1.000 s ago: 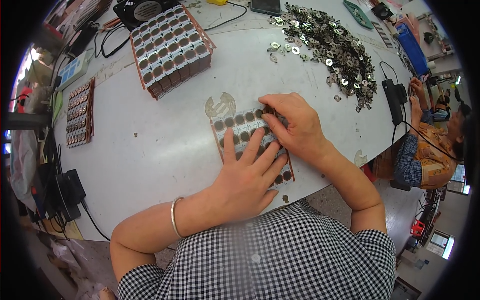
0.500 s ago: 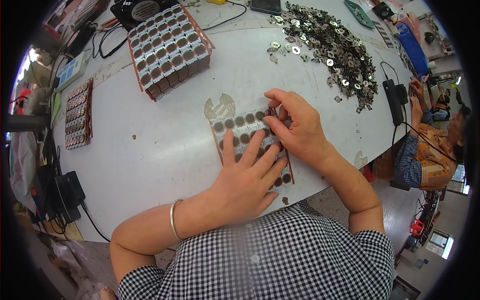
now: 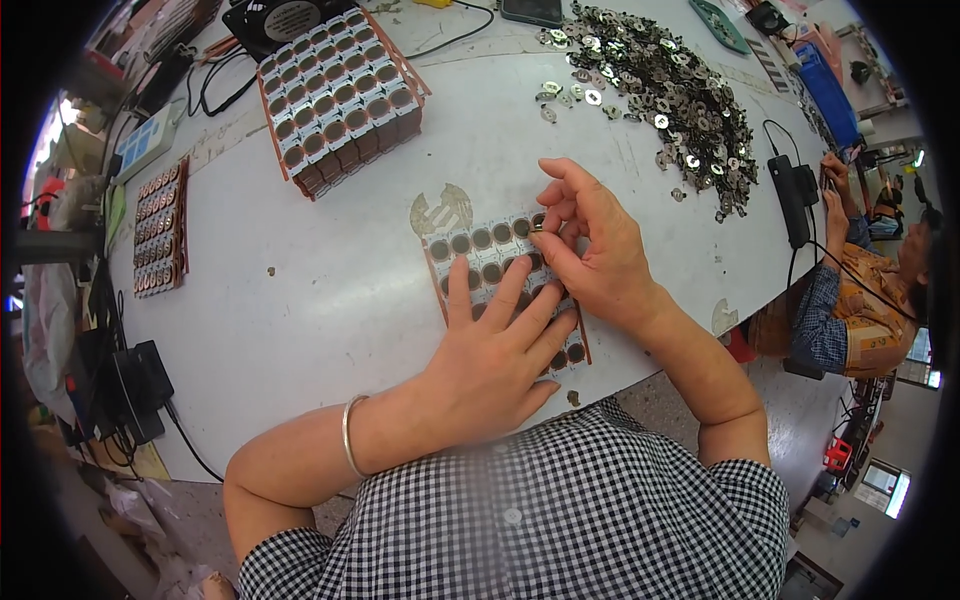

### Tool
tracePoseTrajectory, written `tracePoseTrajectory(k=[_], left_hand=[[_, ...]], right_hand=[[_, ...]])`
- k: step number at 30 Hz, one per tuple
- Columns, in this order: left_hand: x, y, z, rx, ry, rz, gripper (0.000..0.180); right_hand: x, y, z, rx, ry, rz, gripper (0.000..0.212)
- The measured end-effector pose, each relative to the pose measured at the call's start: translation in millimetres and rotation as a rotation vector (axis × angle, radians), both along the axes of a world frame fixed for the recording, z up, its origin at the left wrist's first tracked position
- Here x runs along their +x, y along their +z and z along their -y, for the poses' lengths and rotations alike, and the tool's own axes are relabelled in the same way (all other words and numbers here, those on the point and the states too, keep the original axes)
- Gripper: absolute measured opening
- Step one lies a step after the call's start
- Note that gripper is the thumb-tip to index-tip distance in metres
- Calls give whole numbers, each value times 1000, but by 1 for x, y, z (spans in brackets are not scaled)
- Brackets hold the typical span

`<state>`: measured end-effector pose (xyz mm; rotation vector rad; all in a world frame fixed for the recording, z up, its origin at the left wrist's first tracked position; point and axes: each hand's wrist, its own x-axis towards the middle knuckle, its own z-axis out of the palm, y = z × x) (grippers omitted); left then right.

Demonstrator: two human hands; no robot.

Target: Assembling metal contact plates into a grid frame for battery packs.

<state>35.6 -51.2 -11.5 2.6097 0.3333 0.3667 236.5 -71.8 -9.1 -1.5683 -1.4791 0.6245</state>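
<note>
A flat brown cell holder (image 3: 478,247) with rows of round openings lies on the white table (image 3: 330,300) in front of me. My left hand (image 3: 490,350) rests flat on its near part, fingers spread, a metal bangle on the wrist. My right hand (image 3: 590,240) is over the holder's far right corner, thumb and fingertips pinched on a small silvery metal tab (image 3: 537,228) against the holder.
A large brown tray of cells (image 3: 335,95) stands at the back left. A narrow strip of cells (image 3: 160,225) lies at the left. A heap of metal tabs (image 3: 670,80) covers the back right. Another person (image 3: 850,270) sits at the right edge, beside a black adapter (image 3: 790,195).
My right hand has lifted its fingers slightly and shifted toward the holder's far right corner, now pinching a tab. My left hand stays pressed on the holder.
</note>
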Motion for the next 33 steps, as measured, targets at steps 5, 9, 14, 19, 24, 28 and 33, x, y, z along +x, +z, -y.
tracePoseTrajectory(k=[5, 9, 14, 19, 24, 28, 33], left_hand=[[1, 0, 0, -7, -7, 3, 70], [1, 0, 0, -12, -9, -3, 71], [1, 1, 0, -13, -9, -13, 72], [1, 2, -2, 7, -9, -1, 69], [0, 2, -1, 26, -8, 16, 65], [-1, 1, 1, 9, -8, 1, 68], [-1, 2, 0, -10, -14, -22, 72]], right_hand=[[2, -3, 3, 27, 10, 40, 69], [5, -3, 5, 15, 36, 70, 70], [6, -2, 5, 11, 34, 73, 71], [6, -1, 3, -34, 18, 45, 71], [4, 7, 3, -103, -13, -3, 68], [6, 3, 2, -98, -33, 25, 61], [10, 3, 1, -136, -57, 44, 53]])
